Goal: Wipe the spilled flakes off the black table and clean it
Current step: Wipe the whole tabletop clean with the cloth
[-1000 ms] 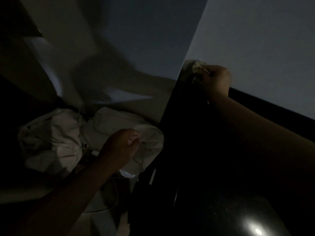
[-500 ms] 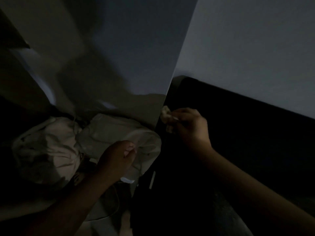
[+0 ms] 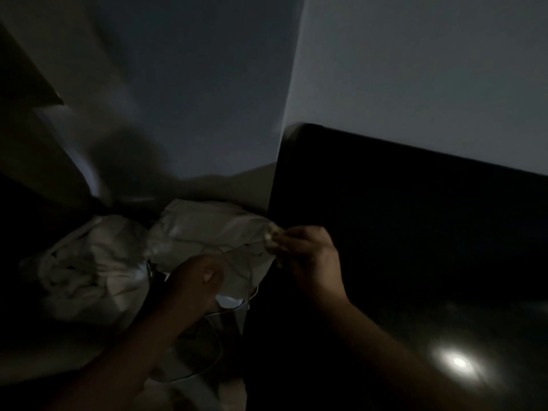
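The scene is very dark. The black table [image 3: 415, 226] fills the right half, with a bright light reflection near its front. My right hand [image 3: 311, 256] is at the table's left edge and pinches a small crumpled pale wad [image 3: 272, 234], paper or cloth, cannot tell which. Just left of the table, my left hand [image 3: 195, 280] grips the rim of a white plastic bag [image 3: 213, 229], holding it beside the table's edge. The wad hangs right over the bag's rim. No flakes can be made out on the dark tabletop.
A second crumpled white bag or cloth [image 3: 86, 268] lies on the floor further left. A thin white cord [image 3: 213, 345] loops below my left hand. Pale walls [image 3: 415, 69] meet in a corner behind the table.
My right hand has drawn the wad from the table's far corner along its left edge to the bag's rim. My left hand has kept its grip on the bag.
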Tool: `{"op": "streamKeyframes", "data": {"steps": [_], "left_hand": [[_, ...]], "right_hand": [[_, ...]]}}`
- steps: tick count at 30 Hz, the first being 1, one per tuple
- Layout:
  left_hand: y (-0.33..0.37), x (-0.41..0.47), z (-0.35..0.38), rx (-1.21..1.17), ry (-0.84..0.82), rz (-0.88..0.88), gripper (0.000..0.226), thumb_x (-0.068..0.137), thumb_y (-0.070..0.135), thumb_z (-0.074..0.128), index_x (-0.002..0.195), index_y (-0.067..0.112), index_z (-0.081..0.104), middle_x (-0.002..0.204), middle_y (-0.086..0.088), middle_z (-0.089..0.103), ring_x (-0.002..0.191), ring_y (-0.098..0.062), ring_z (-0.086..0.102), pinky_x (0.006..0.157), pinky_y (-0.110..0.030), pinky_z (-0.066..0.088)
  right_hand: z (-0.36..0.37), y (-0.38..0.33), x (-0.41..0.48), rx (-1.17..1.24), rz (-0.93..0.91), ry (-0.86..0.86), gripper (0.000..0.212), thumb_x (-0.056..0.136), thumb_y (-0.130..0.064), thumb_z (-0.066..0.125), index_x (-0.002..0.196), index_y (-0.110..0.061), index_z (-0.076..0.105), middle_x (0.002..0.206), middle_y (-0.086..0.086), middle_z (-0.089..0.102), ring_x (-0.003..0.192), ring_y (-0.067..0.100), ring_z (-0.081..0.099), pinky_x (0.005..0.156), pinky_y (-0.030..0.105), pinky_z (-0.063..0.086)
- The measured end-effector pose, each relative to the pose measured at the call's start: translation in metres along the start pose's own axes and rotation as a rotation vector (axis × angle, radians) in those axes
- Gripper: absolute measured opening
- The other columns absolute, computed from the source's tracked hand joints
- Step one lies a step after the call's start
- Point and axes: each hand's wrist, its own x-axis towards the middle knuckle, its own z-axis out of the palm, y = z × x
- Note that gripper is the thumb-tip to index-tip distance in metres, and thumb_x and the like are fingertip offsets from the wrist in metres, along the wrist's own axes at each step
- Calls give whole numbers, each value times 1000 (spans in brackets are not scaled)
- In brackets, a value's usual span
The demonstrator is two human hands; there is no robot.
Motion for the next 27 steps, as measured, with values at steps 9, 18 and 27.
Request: {"op": "streamKeyframes", "data": {"steps": [9, 18, 27], "left_hand": [[-16, -63, -26, 10, -8, -1, 19, 90, 25, 61, 106, 17, 67, 107, -2, 66, 100, -20, 62, 87, -34, 49], [-43, -115, -30, 45, -61, 5, 22, 92, 19, 60, 112, 12, 66, 109, -6, 66, 101, -24, 62, 88, -38, 50], [-52, -161, -32, 18, -155, -21, 18, 95, 16, 54, 107, 8, 65, 107, -9, 64, 100, -24, 59, 79, -27, 42]], "right_hand": [[-24, -26, 9, -212, 146, 77, 27, 85, -41, 64, 85, -18, 78, 93, 2, 73, 87, 24, 64, 78, 34, 47], [2, -59, -104, -193, 9, 6, 14, 83, -29, 74, 93, -21, 78, 97, 1, 68, 90, 17, 51, 71, 21, 35], [-20, -82, -158, 13, 153, -5, 14, 88, -19, 66, 99, -20, 74, 102, -8, 67, 96, 18, 63, 75, 41, 57]]}}
